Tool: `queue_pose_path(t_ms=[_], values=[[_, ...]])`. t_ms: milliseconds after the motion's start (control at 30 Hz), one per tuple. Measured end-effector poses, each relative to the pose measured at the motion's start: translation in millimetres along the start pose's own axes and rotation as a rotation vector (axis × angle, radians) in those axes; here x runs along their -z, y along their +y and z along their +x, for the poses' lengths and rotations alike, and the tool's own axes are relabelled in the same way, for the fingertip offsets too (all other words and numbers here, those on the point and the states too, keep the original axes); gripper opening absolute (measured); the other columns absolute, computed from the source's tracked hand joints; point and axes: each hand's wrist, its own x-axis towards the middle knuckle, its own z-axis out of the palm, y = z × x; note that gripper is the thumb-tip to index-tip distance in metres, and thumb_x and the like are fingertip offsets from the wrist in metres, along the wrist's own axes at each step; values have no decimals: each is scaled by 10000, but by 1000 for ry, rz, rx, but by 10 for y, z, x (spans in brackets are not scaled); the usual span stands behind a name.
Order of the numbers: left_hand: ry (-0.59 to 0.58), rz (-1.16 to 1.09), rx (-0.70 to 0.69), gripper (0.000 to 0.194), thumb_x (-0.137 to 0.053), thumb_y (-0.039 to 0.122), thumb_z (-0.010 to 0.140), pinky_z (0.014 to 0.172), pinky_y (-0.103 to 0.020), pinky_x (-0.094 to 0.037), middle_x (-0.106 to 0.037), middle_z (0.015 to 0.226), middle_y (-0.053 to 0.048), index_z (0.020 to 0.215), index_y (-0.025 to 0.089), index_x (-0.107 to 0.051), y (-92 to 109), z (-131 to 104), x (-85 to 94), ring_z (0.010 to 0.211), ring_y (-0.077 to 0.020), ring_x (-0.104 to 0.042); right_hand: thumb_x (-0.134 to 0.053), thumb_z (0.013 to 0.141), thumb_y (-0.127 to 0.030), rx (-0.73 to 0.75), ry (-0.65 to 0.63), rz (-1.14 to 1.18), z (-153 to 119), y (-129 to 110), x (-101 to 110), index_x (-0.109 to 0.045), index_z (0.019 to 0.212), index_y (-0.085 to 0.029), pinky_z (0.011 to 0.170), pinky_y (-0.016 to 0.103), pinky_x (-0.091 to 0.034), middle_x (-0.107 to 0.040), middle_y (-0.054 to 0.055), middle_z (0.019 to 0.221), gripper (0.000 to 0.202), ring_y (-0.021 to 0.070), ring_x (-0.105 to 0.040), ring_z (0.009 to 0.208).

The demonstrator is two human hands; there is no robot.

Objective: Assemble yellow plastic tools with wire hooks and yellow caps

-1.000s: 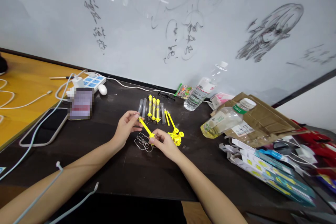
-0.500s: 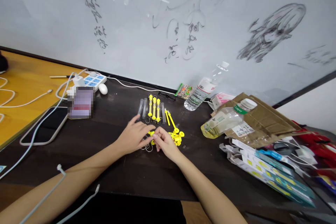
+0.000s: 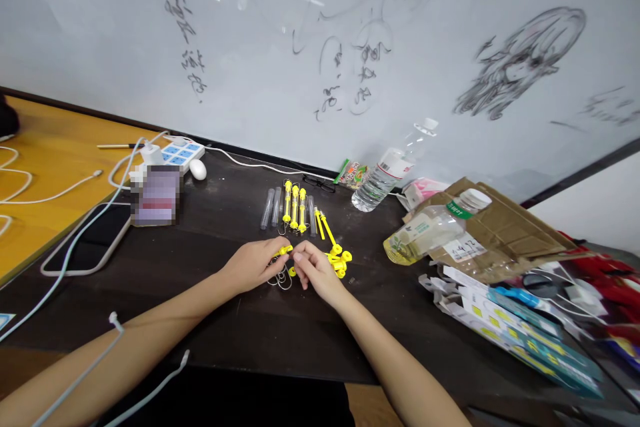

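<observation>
Over the dark brown desk (image 3: 280, 340), the left hand (image 3: 255, 263) pinches a slim yellow plastic rod (image 3: 284, 251) between thumb and fingers, near bent silver wire hooks (image 3: 284, 279); the right hand (image 3: 320, 275) curls just beside the rod's end, though whether it grips anything cannot be made out.

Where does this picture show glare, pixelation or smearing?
Head view: small white glare streaks on the whiteboard; head view: coarse blocks hide details of the purplish object; head view: the red item at far right looks smeared, perhaps lens stretch.
</observation>
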Motion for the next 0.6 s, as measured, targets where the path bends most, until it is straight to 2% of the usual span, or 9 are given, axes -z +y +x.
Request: queue_pose_path(t_ms=[333, 467, 600], values=[[44, -165, 49, 197, -401, 308, 917, 671, -237, -398, -609, 840, -9, 1035, 199, -516, -30, -8, -7, 701, -150, -571, -579, 839, -349, 46, 31, -156, -21, -12, -38, -456, 871, -215, 394, 170, -297, -356, -105, 536, 185, 65, -346, 428], [37, -244, 28, 232, -393, 335, 921, 719, -244, -415, -623, 907, -28, 1034, 192, -536, -1, -4, 7, 769, -158, -580, -532, 861, -424, -31, 23, -116, -3, 15, -16, -453, 867, -215, 317, 155, -274, -465, -102, 506, 224, 58, -355, 343], [-4, -287, 8, 270, -373, 338, 926, 783, -263, -429, -635, 981, -50, 1070, 192, -547, 7, 0, 5, 837, -175, -590, -524, 856, -481, -84, -25, 36, 27, 29, 15, -462, 829, -196, 271, 145, -276, -564, -75, 488, 293, 52, -378, 273]])
